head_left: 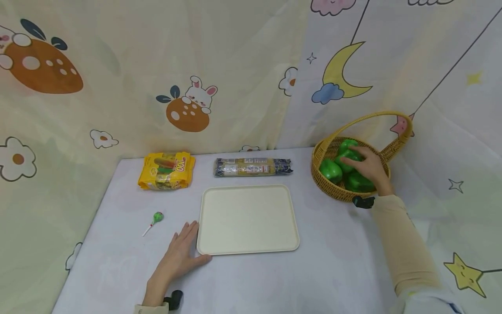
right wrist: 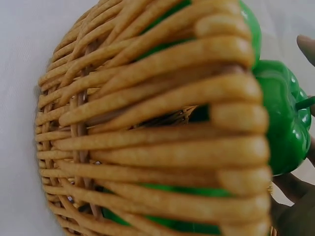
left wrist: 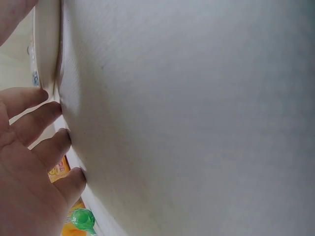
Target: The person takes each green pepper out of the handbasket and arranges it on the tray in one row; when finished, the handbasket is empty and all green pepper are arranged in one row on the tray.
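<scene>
My right hand (head_left: 369, 166) reaches into a wicker basket (head_left: 327, 187) with a tall handle. Its thumb and fingers hold a green bell pepper (head_left: 347, 160), which shows above the rim in the right wrist view as a glossy pepper (right wrist: 283, 118) with a stem. Several other green peppers lie around it, among them one pepper (head_left: 330, 170) on the left. At the lower left corner of a cream tray (head_left: 248, 220), my left hand (head_left: 178, 257) rests with fingers extended, thumb by the front edge. In the left wrist view its fingertips (left wrist: 44, 96) touch the tray's side.
Behind the tray lie a yellow snack packet (head_left: 166, 171) and a long clear-wrapped package (head_left: 252, 167) with dark ends. A green lollipop (head_left: 157, 217) lies left of the tray. Patterned cloth (head_left: 243, 78) hangs behind the white table (head_left: 329, 270).
</scene>
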